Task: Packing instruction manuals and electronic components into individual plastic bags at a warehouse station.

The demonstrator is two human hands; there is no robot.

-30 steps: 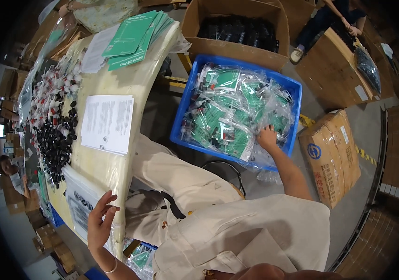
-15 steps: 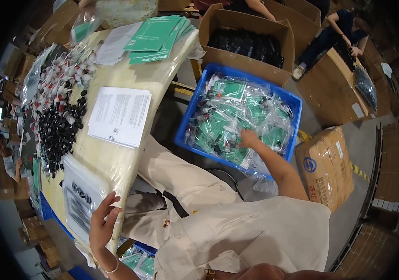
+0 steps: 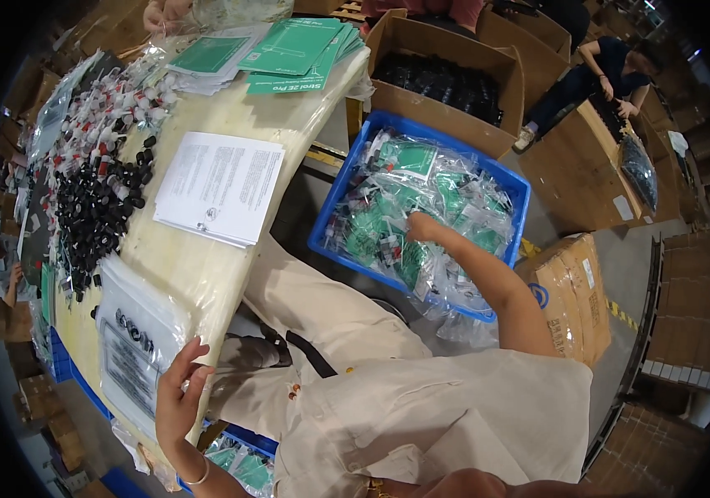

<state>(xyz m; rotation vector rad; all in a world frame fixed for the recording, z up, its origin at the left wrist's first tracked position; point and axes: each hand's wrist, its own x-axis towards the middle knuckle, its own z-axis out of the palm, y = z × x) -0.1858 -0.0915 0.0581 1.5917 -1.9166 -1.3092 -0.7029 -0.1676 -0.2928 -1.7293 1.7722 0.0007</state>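
Note:
My left hand point(image 3: 177, 400) is open at the table's near edge, thumb and fingers apart, close beside a stack of clear plastic bags point(image 3: 135, 365) with dark print. My right hand point(image 3: 426, 227) reaches into a blue bin point(image 3: 322, 231), its fingers curled down among clear bags point(image 3: 454, 187) that hold green leaflets and small parts. The fingers look closed, but the bags hide what lies in them. A stack of white printed sheets point(image 3: 220, 184) rests on the table point(image 3: 135, 257), beyond my left hand.
Black caps point(image 3: 93, 220) and white-and-red small parts point(image 3: 110, 124) lie heaped at the table's left. Green leaflets point(image 3: 292, 46) are stacked at its far end. Cartons, one of black items point(image 3: 438, 87), stand behind the bin; a taped carton point(image 3: 566, 295) is right. Other people work beyond.
My right hand has moved a little left and away from me over the bags in the bin. My left hand stays by the bag stack. A green leaflet now lies on the far white sheets.

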